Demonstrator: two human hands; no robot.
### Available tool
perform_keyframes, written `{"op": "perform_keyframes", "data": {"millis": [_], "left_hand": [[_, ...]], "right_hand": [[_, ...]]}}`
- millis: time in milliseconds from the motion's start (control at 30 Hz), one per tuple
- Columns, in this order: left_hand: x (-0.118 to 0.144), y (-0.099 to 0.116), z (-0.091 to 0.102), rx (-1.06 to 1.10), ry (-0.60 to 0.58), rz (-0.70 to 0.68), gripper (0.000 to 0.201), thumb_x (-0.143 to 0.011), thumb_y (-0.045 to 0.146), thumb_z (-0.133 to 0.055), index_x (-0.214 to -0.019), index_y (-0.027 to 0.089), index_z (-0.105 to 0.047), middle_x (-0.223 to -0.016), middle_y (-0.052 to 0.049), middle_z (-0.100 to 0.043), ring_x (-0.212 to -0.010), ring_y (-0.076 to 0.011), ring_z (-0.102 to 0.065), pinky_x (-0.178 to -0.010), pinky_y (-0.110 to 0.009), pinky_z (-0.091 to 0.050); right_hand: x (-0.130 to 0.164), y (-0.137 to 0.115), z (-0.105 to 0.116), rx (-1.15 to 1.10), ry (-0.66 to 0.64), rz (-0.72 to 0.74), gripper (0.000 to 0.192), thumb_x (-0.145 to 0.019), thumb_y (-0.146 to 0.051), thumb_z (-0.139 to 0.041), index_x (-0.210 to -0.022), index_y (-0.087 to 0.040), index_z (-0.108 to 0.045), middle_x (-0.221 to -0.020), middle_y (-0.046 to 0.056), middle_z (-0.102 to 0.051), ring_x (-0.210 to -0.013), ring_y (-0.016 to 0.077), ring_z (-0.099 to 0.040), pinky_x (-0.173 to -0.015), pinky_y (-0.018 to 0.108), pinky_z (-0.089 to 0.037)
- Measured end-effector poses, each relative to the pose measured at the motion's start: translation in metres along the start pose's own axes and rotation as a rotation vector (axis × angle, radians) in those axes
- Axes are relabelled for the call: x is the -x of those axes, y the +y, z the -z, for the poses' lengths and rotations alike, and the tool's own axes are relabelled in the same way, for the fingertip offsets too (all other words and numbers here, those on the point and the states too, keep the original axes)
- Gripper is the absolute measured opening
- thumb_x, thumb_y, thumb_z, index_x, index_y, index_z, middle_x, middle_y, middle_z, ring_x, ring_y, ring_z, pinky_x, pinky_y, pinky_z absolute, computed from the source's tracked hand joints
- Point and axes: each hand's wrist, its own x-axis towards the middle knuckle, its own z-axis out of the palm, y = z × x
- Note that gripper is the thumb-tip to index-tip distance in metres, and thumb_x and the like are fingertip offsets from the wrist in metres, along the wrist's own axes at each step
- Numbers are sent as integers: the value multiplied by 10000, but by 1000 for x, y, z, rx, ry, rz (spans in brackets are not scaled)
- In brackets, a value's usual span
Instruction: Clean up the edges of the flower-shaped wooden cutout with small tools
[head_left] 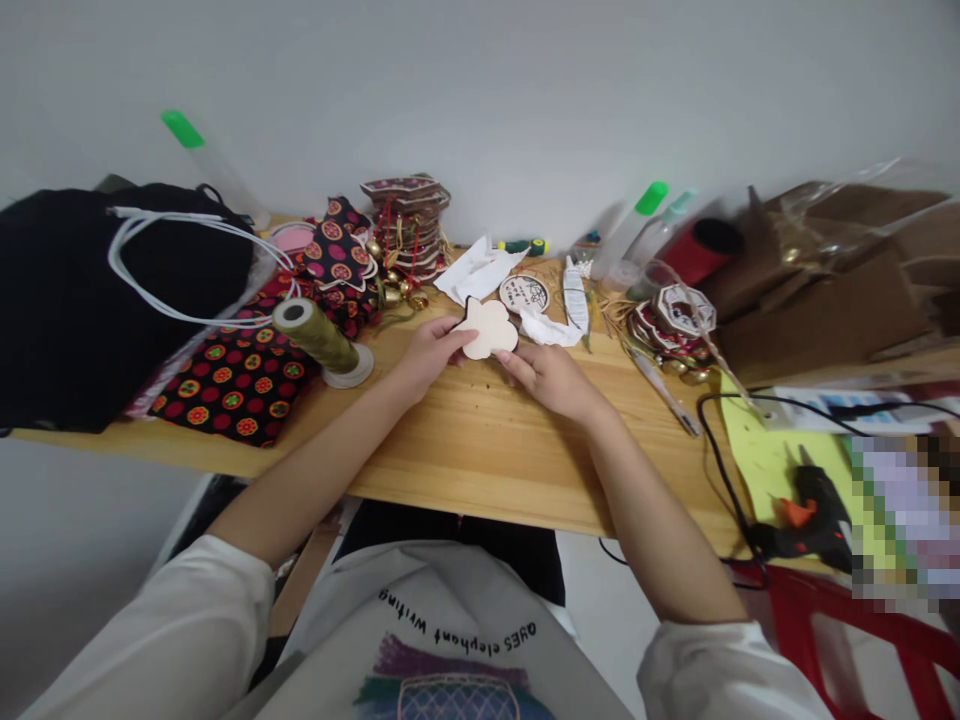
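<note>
Both hands pinch the pale cloud-shaped cutout (489, 328): your left hand (429, 356) grips its left edge, right hand (546, 378) its near-right edge, so it sits steady just above the wooden table (480, 450), mid-bench. Thread spool (319, 340) stands left w/ patterned fabric (240, 380); glue gun (814, 510) lies near right, prob. kept w/in reach.

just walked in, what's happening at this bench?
A person at a wooden table holds a pale, lobed flat cutout between both hands: left hand on its left edge, right hand at its lower right. A spool of olive thread and patterned fabric lie to the left; a glue gun lies at the right.
</note>
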Motion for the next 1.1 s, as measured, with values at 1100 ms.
{"op": "perform_keyframes", "data": {"millis": [1100], "left_hand": [[2,3,2,-19,-66,-18,216,-594,305,-712,-612,143,-570,-498,36,-514,-454,-55,-418,-473,-210,-299]], "right_hand": [[-8,-10,-10,-694,194,-213,685,-722,-796,-227,-669,-173,-506,-382,-51,-386,-324,65,-298,-354,224,-210]]}}
